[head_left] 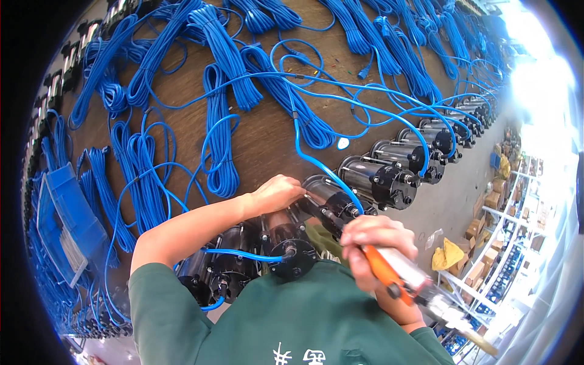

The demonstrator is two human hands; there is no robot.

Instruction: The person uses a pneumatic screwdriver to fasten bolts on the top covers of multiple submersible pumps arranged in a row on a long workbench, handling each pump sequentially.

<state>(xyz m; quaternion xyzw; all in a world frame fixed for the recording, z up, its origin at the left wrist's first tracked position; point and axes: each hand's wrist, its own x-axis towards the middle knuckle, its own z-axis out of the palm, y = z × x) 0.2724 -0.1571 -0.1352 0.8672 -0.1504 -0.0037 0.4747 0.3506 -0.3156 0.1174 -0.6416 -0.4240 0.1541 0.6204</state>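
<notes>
The left arm, in a green sleeve (161,295), is brought in from the lower left and bent at the elbow, and its forearm is directed up and to the right. The left hand (277,194) is held with curled fingers, which are placed at the far end of a dark cylinder (325,196); whether anything is gripped by them cannot be told. The right hand (378,240) is raised on the right side, in front of the body, and is closed firmly around an orange and silver tool (384,272). The long axis of this tool, partly blurred, is directed from the hand toward the lower right. The cylinder is located between the two hands, at the near edge of the tabletop (261,152). It is laid on its side, the long axis being set from upper left to lower right, with its black end cap (348,214) turned toward the right hand. A blue cable (331,174) is led in a curve down to this cap. Similar cylinders (364,170) are lined up along the same edge. At the left, pale strips are contained in a blue bin (79,207); at the right, cardboard boxes (474,228) are seen, but their contents cannot be made out.
</notes>
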